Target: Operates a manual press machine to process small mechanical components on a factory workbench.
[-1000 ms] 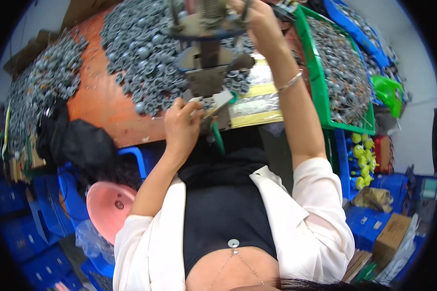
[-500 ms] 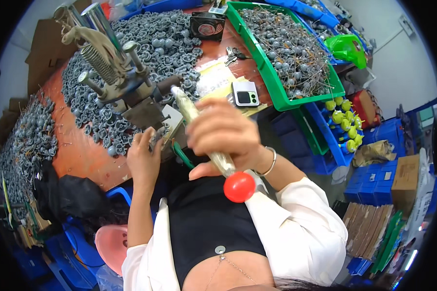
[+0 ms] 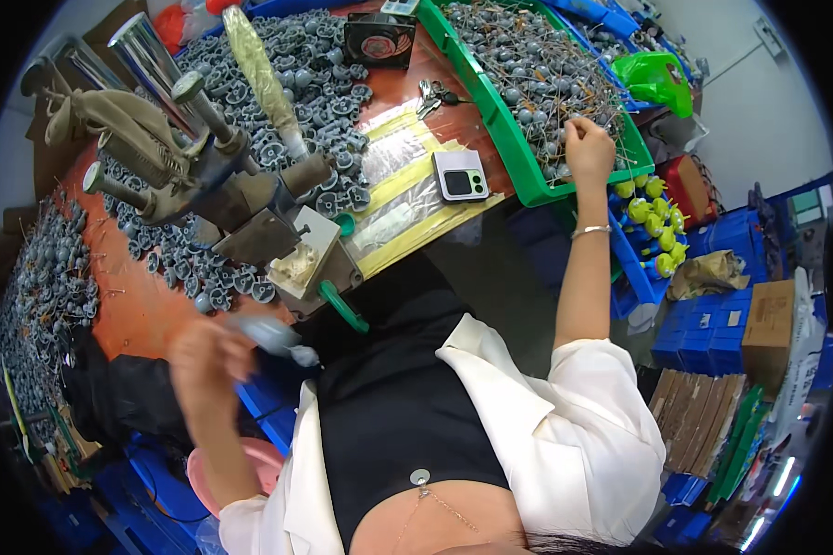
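Note:
My left hand (image 3: 209, 363), smeared by motion, is left of the press near the table's front edge. A blurred grey part (image 3: 270, 335) appears just beside its fingers; whether they hold it I cannot tell. My right hand (image 3: 590, 155) is over the near right end of the green tray (image 3: 500, 139), fingers pinched together among grey ball-ended parts with thin wires (image 3: 537, 88). What is between the fingertips is hidden. The hand press (image 3: 241, 199) stands at the table's front edge, its tape-wrapped lever (image 3: 264, 79) raised and tilted away from me.
Grey plastic parts (image 3: 310, 69) lie heaped behind the press, with more piled at far left (image 3: 42, 277). Between press and tray are a phone (image 3: 460, 176), keys (image 3: 430, 97) and a small fan (image 3: 378, 42). A blue bin of yellow-green parts (image 3: 646, 222) sits below the tray.
My right hand has let go of the press lever and moved right to the green tray. The lever has swung up and away. My left hand has moved from the press toward the lower left.

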### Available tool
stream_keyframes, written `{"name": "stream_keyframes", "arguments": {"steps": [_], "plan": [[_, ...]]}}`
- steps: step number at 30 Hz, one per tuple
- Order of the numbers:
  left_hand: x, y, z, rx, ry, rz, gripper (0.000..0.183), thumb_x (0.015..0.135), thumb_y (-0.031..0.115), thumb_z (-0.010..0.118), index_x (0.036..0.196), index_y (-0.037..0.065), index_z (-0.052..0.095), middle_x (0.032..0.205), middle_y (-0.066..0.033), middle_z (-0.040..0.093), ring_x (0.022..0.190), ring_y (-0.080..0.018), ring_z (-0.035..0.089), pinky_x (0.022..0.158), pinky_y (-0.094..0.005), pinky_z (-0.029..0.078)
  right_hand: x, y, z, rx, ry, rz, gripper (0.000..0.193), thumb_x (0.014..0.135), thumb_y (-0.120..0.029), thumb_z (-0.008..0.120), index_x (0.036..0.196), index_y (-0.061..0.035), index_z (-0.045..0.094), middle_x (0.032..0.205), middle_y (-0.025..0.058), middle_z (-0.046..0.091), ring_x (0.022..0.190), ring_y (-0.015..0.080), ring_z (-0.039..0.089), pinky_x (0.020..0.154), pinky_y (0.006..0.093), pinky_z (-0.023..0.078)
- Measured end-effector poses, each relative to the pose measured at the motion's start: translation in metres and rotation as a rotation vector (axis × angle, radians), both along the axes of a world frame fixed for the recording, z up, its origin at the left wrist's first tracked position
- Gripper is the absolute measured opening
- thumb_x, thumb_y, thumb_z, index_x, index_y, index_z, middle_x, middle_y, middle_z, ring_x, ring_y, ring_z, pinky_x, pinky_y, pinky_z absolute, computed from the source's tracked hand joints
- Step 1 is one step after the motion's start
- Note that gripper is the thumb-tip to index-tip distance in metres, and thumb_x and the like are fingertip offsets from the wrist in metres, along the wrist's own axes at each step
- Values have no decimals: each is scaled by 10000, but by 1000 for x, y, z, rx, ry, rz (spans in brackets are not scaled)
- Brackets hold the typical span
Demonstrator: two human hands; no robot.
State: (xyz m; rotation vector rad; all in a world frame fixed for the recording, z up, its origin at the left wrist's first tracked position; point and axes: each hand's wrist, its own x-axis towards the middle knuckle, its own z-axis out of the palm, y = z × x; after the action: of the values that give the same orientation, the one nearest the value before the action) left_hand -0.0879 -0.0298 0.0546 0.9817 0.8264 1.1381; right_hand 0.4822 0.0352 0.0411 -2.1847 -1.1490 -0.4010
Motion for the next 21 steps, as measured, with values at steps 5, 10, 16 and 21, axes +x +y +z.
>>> {"name": "stream_keyframes", "arguments": {"steps": [5, 10, 16, 21], "plan": [[-160, 108, 62, 549, 17, 1022, 294, 1017, 159, 504, 1196, -61, 578, 1211, -196, 641, 1162, -289, 613, 1029, -408, 471, 38, 24, -16, -239, -5, 44, 254, 832, -313, 722, 907, -73, 759, 824, 140, 726, 778, 306, 708, 711, 397, 543], [-195, 96, 18, 623, 682, 1065, 252, 964, 81, 580, 1185, -36, 618, 1176, -148, 657, 1093, -254, 629, 955, -379, 493, 55, 35, 9, 188, 491, 357, 214, 935, -213, 639, 863, -19, 691, 747, 76, 700, 541, 139, 614, 502, 265, 471], [-78, 46, -62, 248, 1004, 570, 248, 898, 98, 682, 1116, -20, 682, 1062, -115, 708, 948, -198, 671, 854, -304, 512, 91, 70, 96, 594, 491, 388, 217, 977, -194, 615, 999, 21, 630, 937, 149, 709, 765, 210, 708, 637, 286, 565], [-37, 42, -66, 350, 1248, 525, 256, 788, 134, 770, 1015, 44, 691, 988, -136, 689, 900, -291, 658, 796, -370, 512, 90, 80, 136, 860, 377, 732, 199, 1000, -81, 539, 962, 105, 597, 973, 240, 693, 890, 301, 710, 854, 376, 591]]}}
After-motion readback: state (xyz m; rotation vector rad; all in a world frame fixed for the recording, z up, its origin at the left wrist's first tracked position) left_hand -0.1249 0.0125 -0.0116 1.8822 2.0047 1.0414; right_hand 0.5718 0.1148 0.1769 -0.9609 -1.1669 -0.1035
